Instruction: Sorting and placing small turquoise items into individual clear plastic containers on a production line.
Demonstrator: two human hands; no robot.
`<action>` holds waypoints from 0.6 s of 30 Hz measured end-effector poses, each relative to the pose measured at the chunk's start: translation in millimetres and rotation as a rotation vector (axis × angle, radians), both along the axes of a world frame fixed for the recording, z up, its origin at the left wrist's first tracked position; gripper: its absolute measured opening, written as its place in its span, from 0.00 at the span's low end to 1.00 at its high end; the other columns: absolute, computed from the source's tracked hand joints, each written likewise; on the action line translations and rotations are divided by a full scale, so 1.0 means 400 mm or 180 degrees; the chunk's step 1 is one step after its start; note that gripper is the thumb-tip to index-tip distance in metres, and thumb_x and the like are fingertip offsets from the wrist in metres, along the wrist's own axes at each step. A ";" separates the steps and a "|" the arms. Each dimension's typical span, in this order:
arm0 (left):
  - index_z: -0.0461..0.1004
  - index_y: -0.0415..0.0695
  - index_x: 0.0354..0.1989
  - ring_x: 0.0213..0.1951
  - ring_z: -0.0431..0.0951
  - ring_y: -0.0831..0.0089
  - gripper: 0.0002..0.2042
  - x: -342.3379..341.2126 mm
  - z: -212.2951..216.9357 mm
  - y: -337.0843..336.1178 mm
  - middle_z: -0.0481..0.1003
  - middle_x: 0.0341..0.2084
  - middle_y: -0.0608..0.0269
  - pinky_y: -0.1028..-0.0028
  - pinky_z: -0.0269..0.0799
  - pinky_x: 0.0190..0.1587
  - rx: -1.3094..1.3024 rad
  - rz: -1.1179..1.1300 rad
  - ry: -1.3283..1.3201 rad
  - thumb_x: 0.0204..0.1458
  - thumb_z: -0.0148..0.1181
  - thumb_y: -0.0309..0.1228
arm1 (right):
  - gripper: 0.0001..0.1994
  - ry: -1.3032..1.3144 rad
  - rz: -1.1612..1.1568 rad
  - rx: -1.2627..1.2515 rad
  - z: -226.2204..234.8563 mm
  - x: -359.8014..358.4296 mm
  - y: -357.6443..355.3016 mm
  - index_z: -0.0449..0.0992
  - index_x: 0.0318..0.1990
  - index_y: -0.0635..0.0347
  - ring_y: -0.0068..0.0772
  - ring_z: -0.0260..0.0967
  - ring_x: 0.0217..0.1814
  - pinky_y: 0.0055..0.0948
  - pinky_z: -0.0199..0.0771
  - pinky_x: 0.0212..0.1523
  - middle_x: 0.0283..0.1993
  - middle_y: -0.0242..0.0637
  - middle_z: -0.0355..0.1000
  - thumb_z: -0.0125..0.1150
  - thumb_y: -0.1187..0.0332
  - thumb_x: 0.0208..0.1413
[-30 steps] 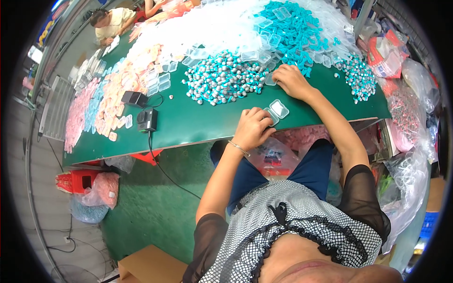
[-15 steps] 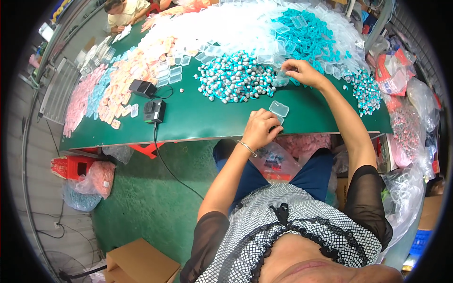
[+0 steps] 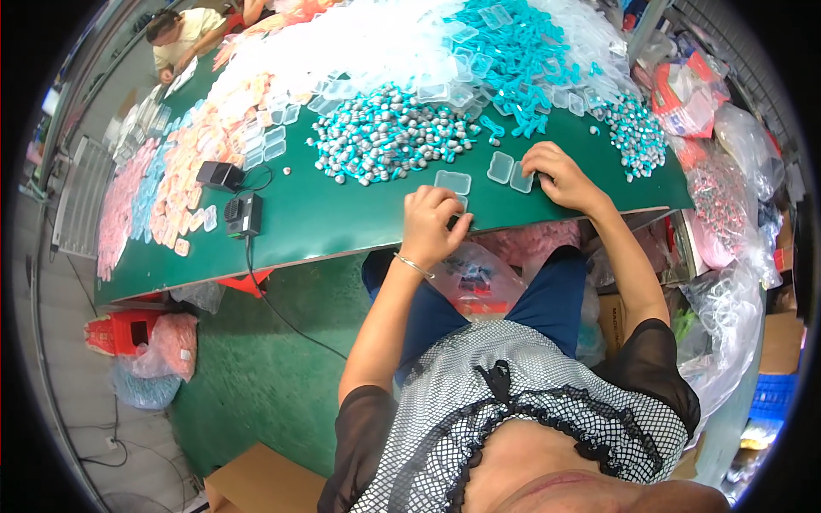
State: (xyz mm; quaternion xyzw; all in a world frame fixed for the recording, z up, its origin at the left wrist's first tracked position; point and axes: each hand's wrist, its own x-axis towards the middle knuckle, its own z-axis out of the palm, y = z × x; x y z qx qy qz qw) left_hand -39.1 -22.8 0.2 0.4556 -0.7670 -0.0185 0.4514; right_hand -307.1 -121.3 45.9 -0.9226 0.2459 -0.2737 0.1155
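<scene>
My left hand [image 3: 432, 226] is at the front edge of the green table, fingers curled round the near half of an open, clear plastic case [image 3: 453, 181]. The lid of that case lies tilted back past my fingertips, and its lower part is mostly hidden by the hand. To the right, my right hand [image 3: 563, 178] pinches the edge of a second clear plastic case [image 3: 500, 168], which stands open with its two halves side by side. Beyond both hands spreads a heap of small grey-and-teal pieces [image 3: 385, 137]. I cannot make out anything inside either case.
Behind are a pile of teal pieces [image 3: 513, 68] and a large mound of clear cases [image 3: 342, 47]. A smaller grey-and-teal heap [image 3: 637, 141] lies right. Left are a black corded device [image 3: 244, 214] and peach-coloured pieces [image 3: 180, 188]. Across the table sits another person [image 3: 184, 38].
My right hand has come back from the heap toward me, bringing a clear case that now lies open. My left hand stays with its case near the table edge. The view has shifted slightly.
</scene>
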 end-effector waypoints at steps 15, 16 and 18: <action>0.75 0.47 0.28 0.47 0.70 0.61 0.10 0.051 -0.008 0.027 0.72 0.40 0.63 0.62 0.63 0.46 0.0296 -0.0059 -0.0118 0.39 0.67 0.36 | 0.16 0.0100 -0.0904 -0.0673 -0.055 0.128 0.099 0.66 0.19 0.58 0.42 0.64 0.34 0.38 0.58 0.36 0.29 0.38 0.64 0.68 0.61 0.43; 0.75 0.48 0.28 0.48 0.69 0.62 0.10 0.061 -0.008 0.034 0.72 0.40 0.64 0.62 0.63 0.46 0.0302 0.0002 -0.0152 0.39 0.67 0.37 | 0.15 0.0058 -0.0815 -0.0572 -0.060 0.137 0.103 0.66 0.19 0.59 0.43 0.64 0.34 0.39 0.59 0.36 0.28 0.39 0.64 0.67 0.63 0.42; 0.74 0.48 0.27 0.48 0.69 0.62 0.10 0.073 -0.019 0.046 0.72 0.40 0.64 0.63 0.64 0.46 0.0190 0.0146 -0.0162 0.39 0.68 0.36 | 0.14 0.0009 -0.0639 -0.0496 -0.058 0.165 0.116 0.65 0.19 0.59 0.44 0.64 0.33 0.39 0.60 0.35 0.27 0.39 0.63 0.67 0.66 0.42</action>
